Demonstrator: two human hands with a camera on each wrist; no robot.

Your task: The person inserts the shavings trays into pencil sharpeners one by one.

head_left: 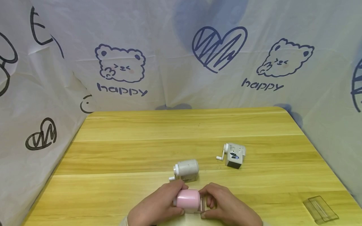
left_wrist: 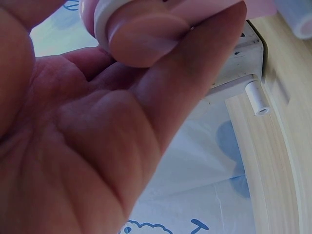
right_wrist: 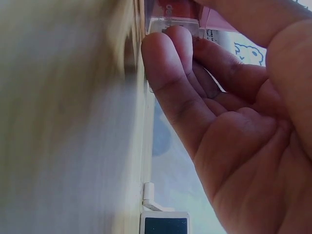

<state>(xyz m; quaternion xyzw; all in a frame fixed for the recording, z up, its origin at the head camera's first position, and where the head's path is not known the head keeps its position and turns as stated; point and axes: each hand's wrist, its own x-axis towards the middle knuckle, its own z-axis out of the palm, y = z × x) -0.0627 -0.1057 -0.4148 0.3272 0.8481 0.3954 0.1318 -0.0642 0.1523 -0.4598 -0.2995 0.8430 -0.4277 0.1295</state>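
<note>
A pink crank pencil sharpener (head_left: 188, 199) is held between both hands near the front of the table. My left hand (head_left: 158, 204) grips its left end, thumb and fingers around the body; the left wrist view shows a round pink part (left_wrist: 146, 36) against the palm side. At the opposite end, my right hand (head_left: 226, 204) pinches the sharpener's clear shavings bin (head_left: 202, 204) between thumb and fingers. The bin sits against the pink body, and red shows through it in the right wrist view. Just beyond the hands lies a greyish-white crank sharpener (head_left: 188, 169).
Farther back to the right is another white crank sharpener (head_left: 235, 155) with a dark base. A loose clear bin (head_left: 320, 209) lies near the table's right edge. Printed white cloth (head_left: 169, 62) hangs behind and beside the wooden table (head_left: 118, 157).
</note>
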